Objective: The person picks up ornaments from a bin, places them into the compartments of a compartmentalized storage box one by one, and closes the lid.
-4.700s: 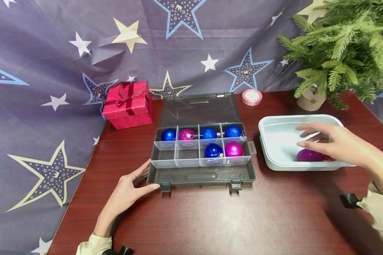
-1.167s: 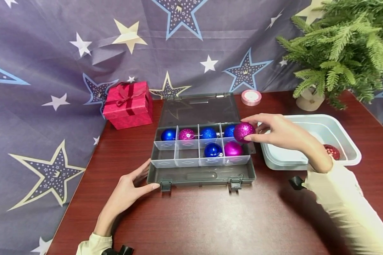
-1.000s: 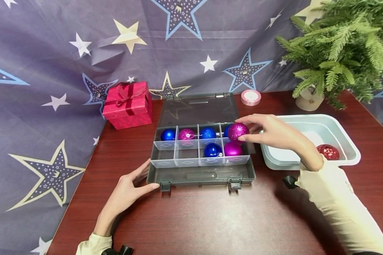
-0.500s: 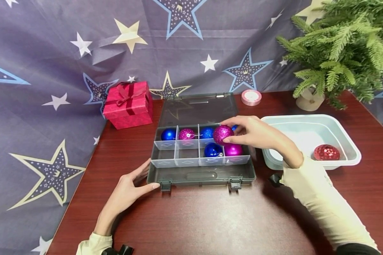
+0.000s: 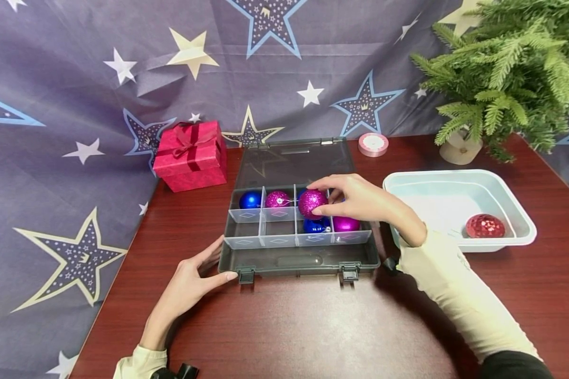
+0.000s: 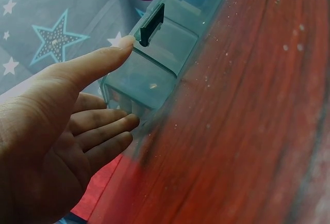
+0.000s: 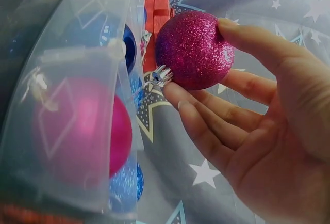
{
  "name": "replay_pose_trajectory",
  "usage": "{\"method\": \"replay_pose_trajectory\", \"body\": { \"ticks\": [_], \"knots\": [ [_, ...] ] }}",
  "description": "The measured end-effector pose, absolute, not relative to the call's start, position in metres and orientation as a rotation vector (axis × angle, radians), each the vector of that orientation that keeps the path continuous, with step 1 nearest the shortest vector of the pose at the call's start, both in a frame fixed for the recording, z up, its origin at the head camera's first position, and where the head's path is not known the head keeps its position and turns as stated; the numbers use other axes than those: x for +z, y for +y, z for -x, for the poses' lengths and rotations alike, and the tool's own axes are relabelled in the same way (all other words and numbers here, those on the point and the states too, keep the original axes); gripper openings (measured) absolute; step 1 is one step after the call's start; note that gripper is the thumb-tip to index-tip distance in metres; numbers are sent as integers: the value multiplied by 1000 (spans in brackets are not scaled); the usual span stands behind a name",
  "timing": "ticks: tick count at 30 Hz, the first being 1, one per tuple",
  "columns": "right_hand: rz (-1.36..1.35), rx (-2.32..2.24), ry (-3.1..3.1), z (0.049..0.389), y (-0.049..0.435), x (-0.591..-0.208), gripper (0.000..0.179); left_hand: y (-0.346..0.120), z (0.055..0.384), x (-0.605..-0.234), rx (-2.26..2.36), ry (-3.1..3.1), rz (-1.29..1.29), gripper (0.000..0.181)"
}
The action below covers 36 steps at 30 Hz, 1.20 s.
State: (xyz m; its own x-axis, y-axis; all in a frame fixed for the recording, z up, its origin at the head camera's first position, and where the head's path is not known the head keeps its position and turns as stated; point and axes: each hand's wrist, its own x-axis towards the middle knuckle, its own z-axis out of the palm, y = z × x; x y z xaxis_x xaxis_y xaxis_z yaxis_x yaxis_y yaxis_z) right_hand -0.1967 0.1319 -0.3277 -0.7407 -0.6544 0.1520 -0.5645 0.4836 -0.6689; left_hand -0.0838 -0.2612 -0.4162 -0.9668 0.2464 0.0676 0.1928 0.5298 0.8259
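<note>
A glittery magenta Christmas ball (image 5: 312, 203) is pinched between the thumb and fingers of my right hand (image 5: 360, 199), above the divided storage box (image 5: 298, 260). Its silver cap shows in the right wrist view. Blue and pink balls sit in the box: a blue one (image 5: 250, 200) at back left, a glittery pink one (image 5: 277, 200) beside it, a shiny blue one (image 5: 316, 224) and a smooth pink one (image 5: 346, 223) in front. My right hand partly hides the back right compartments. My left hand (image 5: 187, 281) rests at the box's front left corner, thumb by a latch (image 5: 246, 277), fingers extended.
Right of the box stands a pale plastic basin (image 5: 422, 205) with a red ball (image 5: 486, 226) inside. Behind are a ribbon roll (image 5: 373, 145) and a small artificial tree (image 5: 507, 79). A red gift box (image 5: 192, 155) stands at back left. The box's lid (image 5: 296, 164) lies back, open.
My right hand has taken the glittery magenta ball from the basin and moved left with it over the box. A purple ball seen earlier in the basin is gone from there. My left hand stays put.
</note>
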Motion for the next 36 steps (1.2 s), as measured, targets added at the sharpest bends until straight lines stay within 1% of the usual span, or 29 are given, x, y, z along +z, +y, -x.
{"method": "replay_pose_trajectory", "body": {
  "ticks": [10,20,36],
  "knots": [
    [1153,-1062,2545,201,108,-327,50,-260,84,-416,1467,2691,-394,82],
    [1168,-1016,2515,204,86,-328,50,-260,83,-416,1484,2681,-384,82],
    [1223,-995,2498,206,68,-330,50,-259,83,-415,1478,2681,-372,82]
  ]
}}
